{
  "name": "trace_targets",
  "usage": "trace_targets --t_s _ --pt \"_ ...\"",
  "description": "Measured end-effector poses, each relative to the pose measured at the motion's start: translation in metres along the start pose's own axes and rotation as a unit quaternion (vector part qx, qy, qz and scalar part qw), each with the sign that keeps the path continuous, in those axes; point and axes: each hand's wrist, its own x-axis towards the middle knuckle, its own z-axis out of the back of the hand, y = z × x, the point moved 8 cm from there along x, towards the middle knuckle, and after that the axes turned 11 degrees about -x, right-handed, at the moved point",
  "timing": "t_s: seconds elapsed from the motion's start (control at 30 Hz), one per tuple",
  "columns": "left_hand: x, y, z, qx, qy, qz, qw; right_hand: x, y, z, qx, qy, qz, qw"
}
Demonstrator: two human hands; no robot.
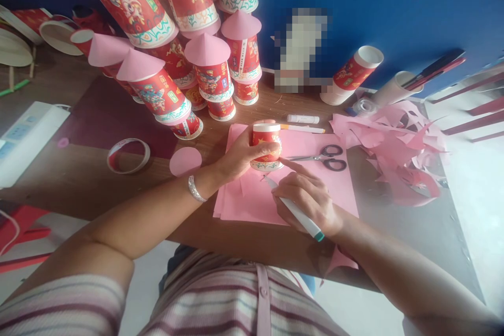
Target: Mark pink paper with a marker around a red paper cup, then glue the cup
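My left hand (240,155) is wrapped round a red patterned paper cup (266,146) that stands upside down on a stack of pink paper sheets (338,184). My right hand (307,199) grips a white pen with a teal cap (297,212), its tip on the pink paper right at the cup's rim. A silver bracelet (196,189) sits on my left wrist.
Scissors (328,157) lie on the pink sheets to the right. A pile of pink scraps (397,152) fills the right side. Stacked red cups with pink cone tops (208,71) stand behind. A pink paper circle (185,161), a cut cup ring (128,156) and a glue stick (302,119) lie nearby.
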Motion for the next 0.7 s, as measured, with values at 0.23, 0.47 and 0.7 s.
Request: trace_targets --t_s 0.23,0.47,0.7 --pt "0.001 0.002 0.001 0.0 -0.012 0.013 1.0 -0.003 0.001 0.0 0.0 -0.008 0.011 1.0" --pt "0.003 -0.007 -0.009 -0.026 0.026 0.0 0.999 0.0 -0.002 0.01 -0.06 -0.042 0.004 0.997" --pt "0.003 -0.013 -0.016 -0.007 0.048 -0.022 0.999 -0.002 -0.008 0.009 -0.075 -0.039 -0.016 0.996"
